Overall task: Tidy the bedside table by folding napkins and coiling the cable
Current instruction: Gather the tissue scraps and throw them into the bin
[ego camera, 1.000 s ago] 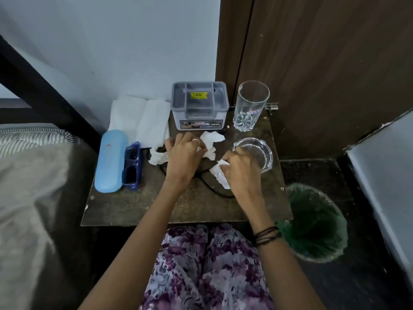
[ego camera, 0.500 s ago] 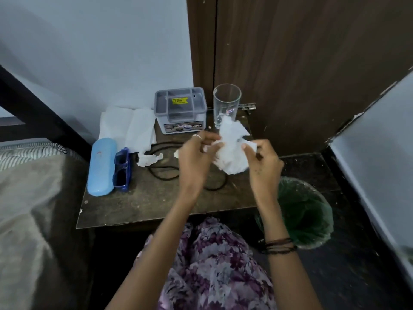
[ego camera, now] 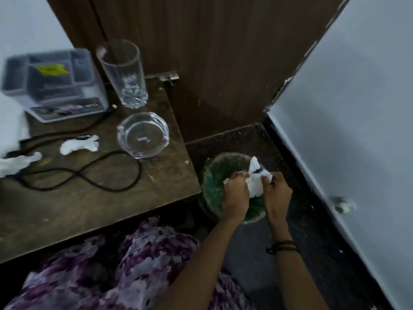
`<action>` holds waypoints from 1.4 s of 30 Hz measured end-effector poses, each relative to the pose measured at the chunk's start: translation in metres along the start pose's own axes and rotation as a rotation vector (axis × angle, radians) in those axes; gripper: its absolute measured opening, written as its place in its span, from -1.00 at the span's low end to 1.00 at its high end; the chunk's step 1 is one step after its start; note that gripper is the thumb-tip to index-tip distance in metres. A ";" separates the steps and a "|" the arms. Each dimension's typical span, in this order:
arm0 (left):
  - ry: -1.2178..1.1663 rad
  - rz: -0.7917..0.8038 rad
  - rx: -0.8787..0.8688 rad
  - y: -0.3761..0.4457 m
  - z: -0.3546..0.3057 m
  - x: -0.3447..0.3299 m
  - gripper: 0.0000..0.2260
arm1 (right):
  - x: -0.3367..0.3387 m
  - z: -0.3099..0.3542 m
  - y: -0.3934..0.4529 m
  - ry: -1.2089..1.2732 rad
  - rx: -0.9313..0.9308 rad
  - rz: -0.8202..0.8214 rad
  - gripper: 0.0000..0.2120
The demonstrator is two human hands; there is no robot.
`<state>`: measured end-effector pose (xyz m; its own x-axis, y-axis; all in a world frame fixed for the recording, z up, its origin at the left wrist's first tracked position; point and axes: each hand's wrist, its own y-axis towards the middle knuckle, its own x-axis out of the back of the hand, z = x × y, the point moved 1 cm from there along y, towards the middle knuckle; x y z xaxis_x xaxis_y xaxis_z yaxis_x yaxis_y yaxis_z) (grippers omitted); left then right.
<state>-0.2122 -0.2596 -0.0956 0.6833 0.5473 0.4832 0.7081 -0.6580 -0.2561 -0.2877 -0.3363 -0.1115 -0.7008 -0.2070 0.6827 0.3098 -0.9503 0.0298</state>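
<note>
My left hand (ego camera: 237, 193) and my right hand (ego camera: 277, 193) both grip a crumpled white napkin (ego camera: 256, 182), held directly above the green-lined waste bin (ego camera: 212, 189) on the floor, right of the table. A black cable (ego camera: 93, 180) lies in loose loops across the wooden bedside table (ego camera: 78, 211). Two small torn napkin scraps rest on the table: one (ego camera: 78, 145) near the cable's upper run, another (ego camera: 17, 163) at the left edge of view.
A clear glass ashtray (ego camera: 143, 134) sits near the table's right edge, a tall empty glass (ego camera: 123, 72) behind it, and a grey plastic organiser box (ego camera: 55, 83) at the back left. A wooden door and a pale door with a knob (ego camera: 342, 204) bound the floor.
Both hands carried the crumpled napkin from above the table rightward and down over the waste bin. The view swung right, so the ashtray and cable now show uncovered.
</note>
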 end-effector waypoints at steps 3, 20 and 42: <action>-0.032 0.074 0.041 0.022 0.030 -0.028 -0.67 | -0.024 -0.030 0.013 -0.096 -0.032 0.067 -0.87; 0.085 0.179 0.058 0.036 0.034 -0.017 -0.76 | -0.056 -0.019 0.001 -0.145 -0.091 0.199 -0.83; 0.477 -0.832 0.015 -0.115 0.105 0.352 -0.74 | -0.126 0.295 -0.165 -0.028 0.867 0.437 -0.87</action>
<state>-0.0338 0.0629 0.0161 -0.1814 0.5663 0.8040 0.9383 -0.1451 0.3139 -0.0612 -0.0851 0.0133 -0.3998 -0.4849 0.7778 0.9128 -0.2878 0.2898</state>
